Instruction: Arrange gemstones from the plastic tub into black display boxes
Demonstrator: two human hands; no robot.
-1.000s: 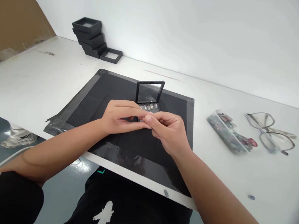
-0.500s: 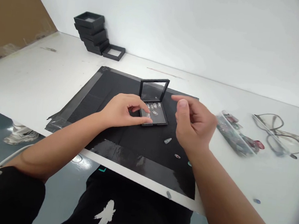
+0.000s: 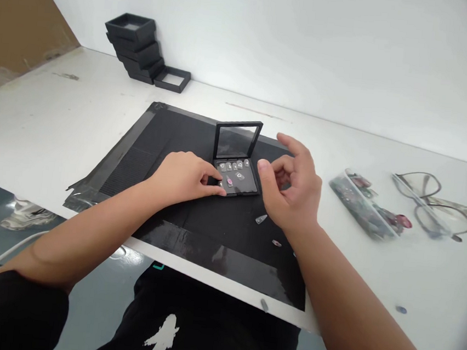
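Observation:
A small black display case [image 3: 240, 191] lies on a black mat with its clear-windowed lid [image 3: 237, 141] standing up. Several press-on nails [image 3: 235, 167] form a row at the back of its grey base, one with a heart outline [image 3: 239, 176] and one with a pink stone [image 3: 229, 182] in front. At the case's front left corner, my left hand [image 3: 187, 179] pinches a small pale press-on nail [image 3: 221, 184], mostly hidden by the fingertips. My right hand [image 3: 292, 186] hovers right of the case, thumb and index finger apart, holding nothing visible.
Loose nails [image 3: 261, 219] lie on the mat [image 3: 196, 221] and table. To the right are a clear tub [image 3: 365, 207] of colourful pieces and eyeglasses [image 3: 445, 206]. Black cases [image 3: 136, 50] stand stacked against the wall, beside a single black frame [image 3: 172, 79].
My left hand has moved from over the case to its front left corner, uncovering the pink-stone nail. My right hand has shifted slightly left, its index finger and thumb opening wider.

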